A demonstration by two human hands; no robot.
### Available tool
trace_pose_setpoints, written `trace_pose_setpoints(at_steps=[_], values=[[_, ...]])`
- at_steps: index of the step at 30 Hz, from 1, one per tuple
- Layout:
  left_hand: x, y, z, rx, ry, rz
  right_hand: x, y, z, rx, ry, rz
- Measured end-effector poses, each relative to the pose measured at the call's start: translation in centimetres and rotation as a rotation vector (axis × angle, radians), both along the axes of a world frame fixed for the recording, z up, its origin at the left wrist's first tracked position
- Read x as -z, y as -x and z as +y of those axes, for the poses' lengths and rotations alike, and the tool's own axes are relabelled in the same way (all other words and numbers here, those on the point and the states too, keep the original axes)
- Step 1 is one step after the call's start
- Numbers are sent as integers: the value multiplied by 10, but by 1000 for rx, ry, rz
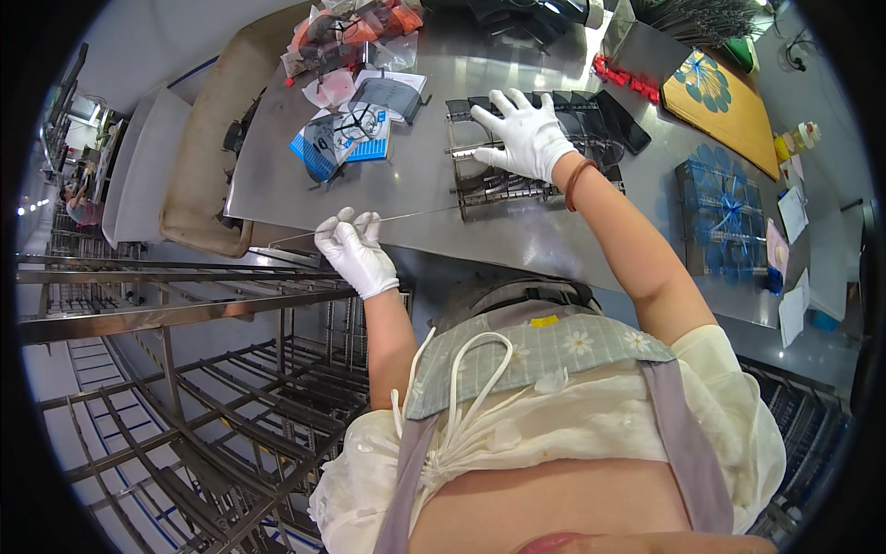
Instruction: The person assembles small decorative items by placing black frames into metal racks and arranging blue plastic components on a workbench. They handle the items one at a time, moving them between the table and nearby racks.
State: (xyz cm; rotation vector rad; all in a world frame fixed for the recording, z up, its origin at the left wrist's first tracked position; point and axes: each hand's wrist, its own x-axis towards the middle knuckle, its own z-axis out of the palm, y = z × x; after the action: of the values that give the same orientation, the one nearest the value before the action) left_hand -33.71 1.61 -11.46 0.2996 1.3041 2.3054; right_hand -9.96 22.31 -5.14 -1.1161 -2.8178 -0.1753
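Observation:
My left hand (353,250), in a white glove, pinches a thin metal rod (415,215) that runs along the near edge of the steel table (535,240). My right hand (526,134), also gloved, lies flat with fingers spread on a wire rack (480,189) loaded with dark flat plates (600,115). The rod's right end reaches toward the rack's near left corner.
Blue packets and small dark parts (346,138) lie at the table's left, plastic bags with orange pieces (351,37) behind them. A beige tray (198,185) leans off the left edge. Blue patterned boxes (724,217) sit right. Metal shelving racks (185,369) stand lower left.

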Motion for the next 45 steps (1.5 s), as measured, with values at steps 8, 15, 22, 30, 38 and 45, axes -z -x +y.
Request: trace_pose_setpoints(at_steps=[8, 15, 22, 30, 38, 45], values=[[82, 30, 20, 90, 108, -414, -3, 2, -1, 19, 4, -28], [91, 0, 29, 187, 143, -486, -3, -2, -1, 3, 9, -12], [90, -4, 36, 169, 127, -462, -6, -6, -2, 6, 23, -29], [95, -87, 49, 484, 197, -342, -6, -10, 0, -26, 18, -36], [49, -18, 10, 652, 886, 76, -27, -101, 39, 281, -47, -20], [45, -72, 39, 694, 1087, 1156, 10, -131, 51, 242, 72, 45]])
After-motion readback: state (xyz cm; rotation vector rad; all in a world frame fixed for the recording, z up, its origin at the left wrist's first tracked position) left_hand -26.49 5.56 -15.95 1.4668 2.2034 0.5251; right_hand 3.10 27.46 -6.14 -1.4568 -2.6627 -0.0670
